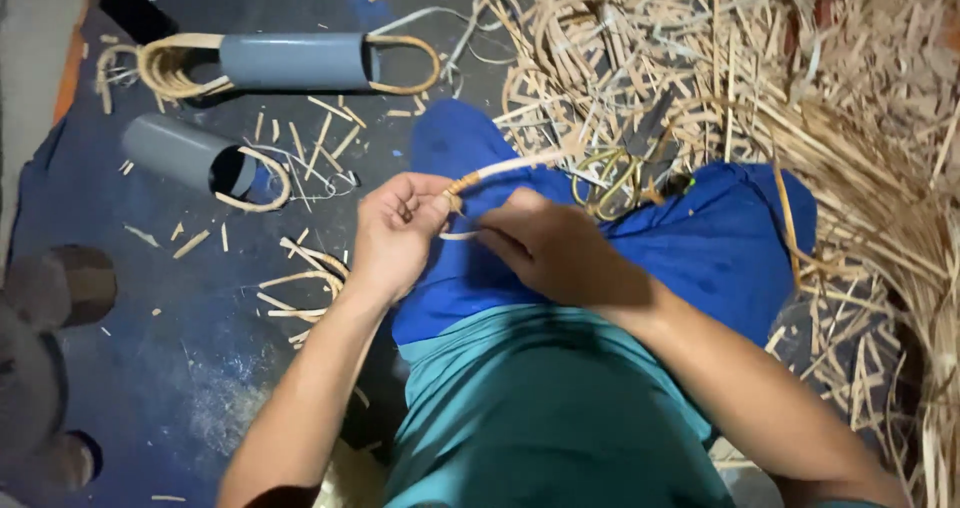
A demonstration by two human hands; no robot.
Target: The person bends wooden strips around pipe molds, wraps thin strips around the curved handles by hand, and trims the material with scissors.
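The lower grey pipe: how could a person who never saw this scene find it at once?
Look at the dark blue floor left of the person's knee. Two grey pipes lie there; take the lower pipe, nearer the left hand. It lies slanted with one cane loop at its open end, while the upper pipe lies level with loops at both ends.

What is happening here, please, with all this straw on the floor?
A seated person works a thin cane strip with both hands over the lap. The left hand pinches its wrapped end; the right hand grips beside it. Two grey pipe pieces with cane loops lie left, and a heap of cane strips lies right.
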